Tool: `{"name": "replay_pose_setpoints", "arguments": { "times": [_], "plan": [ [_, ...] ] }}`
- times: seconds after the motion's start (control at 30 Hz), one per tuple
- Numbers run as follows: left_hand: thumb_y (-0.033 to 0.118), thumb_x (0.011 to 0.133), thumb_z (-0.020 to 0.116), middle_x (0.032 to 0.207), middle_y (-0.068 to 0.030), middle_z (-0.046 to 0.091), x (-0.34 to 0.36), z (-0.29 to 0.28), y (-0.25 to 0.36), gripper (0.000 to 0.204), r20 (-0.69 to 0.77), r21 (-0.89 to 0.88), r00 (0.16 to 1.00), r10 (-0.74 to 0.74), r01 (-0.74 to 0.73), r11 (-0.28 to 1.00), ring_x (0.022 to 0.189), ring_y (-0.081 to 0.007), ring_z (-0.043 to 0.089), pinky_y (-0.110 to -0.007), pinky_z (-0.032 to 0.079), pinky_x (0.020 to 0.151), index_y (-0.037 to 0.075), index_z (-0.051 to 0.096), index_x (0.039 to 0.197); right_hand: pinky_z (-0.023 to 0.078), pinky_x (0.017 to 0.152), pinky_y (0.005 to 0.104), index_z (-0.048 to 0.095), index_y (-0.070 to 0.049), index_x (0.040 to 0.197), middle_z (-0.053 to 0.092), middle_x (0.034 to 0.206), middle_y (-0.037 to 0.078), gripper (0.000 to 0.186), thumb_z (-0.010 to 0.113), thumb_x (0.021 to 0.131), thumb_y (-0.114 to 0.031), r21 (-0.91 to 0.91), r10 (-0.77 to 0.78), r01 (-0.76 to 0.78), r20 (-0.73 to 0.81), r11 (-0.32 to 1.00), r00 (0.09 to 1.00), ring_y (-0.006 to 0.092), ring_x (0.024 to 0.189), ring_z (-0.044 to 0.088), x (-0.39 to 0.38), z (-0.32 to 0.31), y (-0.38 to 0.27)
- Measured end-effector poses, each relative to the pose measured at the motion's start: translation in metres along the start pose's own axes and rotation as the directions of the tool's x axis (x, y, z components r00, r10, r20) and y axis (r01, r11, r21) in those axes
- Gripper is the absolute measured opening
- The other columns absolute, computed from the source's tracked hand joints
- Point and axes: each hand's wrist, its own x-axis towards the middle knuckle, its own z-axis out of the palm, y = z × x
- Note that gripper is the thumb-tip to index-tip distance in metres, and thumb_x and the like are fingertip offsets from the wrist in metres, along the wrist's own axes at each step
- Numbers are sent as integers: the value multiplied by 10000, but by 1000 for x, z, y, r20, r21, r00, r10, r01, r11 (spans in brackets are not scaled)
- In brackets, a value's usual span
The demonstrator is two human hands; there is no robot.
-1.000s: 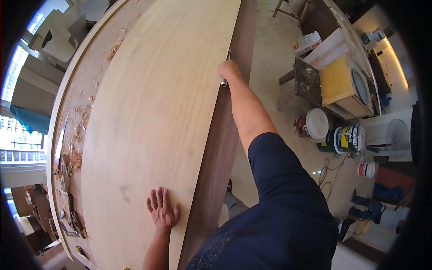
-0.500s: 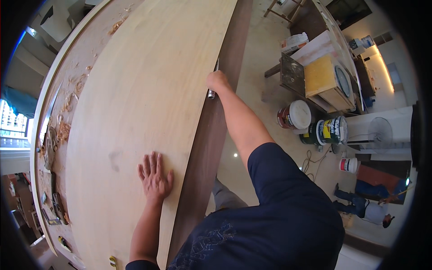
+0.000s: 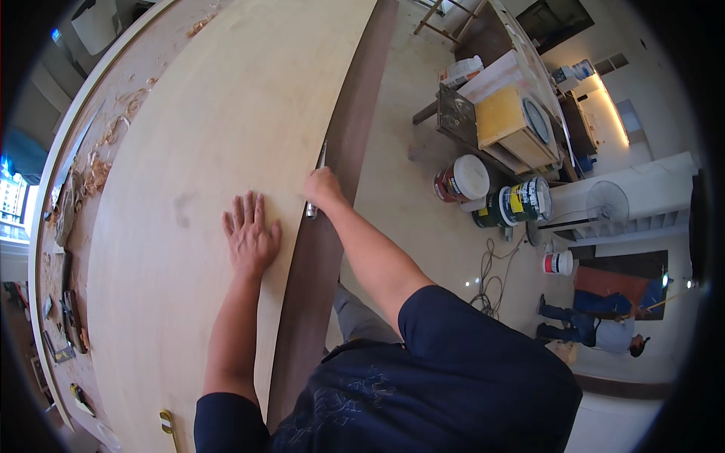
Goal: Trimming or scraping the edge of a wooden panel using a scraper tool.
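A large pale wood sheet [image 3: 189, 249] lies on the workbench, its right edge running along a brown strip of the bench. My left hand [image 3: 251, 235] rests flat on the sheet with fingers spread, a little in from that edge. Out at the edge, my right hand [image 3: 323, 189] is closed around a slim metal utility knife [image 3: 311, 212]. Its thin pointed front sticks out beyond the fist along the sheet's edge, and its silver rear end shows below. Most of the handle is hidden by my fingers.
Left of the sheet lie wood shavings [image 3: 97, 172], a handsaw [image 3: 75, 151], a wooden hand plane [image 3: 73, 317] and a tape measure [image 3: 166, 421]. Paint buckets [image 3: 462, 179], a yellow-topped box [image 3: 498, 117], a fan [image 3: 606, 201] and a cable [image 3: 491, 281] stand or lie rightward. Another person [image 3: 589, 326] stands far right.
My right hand has drawn the knife toward me along the sheet's edge. The left hand stays flat on the sheet. The whole view has shifted somewhat.
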Motion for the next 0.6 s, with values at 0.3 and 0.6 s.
{"name": "replay_pose_setpoints", "arguments": {
  "times": [0.3,0.6],
  "plan": [
    [391,915,525,1560,-119,342,-7,4,-3,645,-10,-14,1000,-26,26,1000,1472,-306,240,-524,135,1193,77,405,1466,530,926,429,593,116,1150,622,1164,313,383,513,880,-143,-227,-233,260,141,939,962,399,1108,631,-6,16,14],
    [427,918,540,1562,-140,329,-179,-34,-48,646,151,-10,988,-23,25,1000,1469,-354,227,-512,128,1197,91,418,1455,546,834,402,741,7,945,721,976,199,295,513,853,-156,-488,-491,506,171,711,854,313,931,705,38,63,39]
  ]
}}
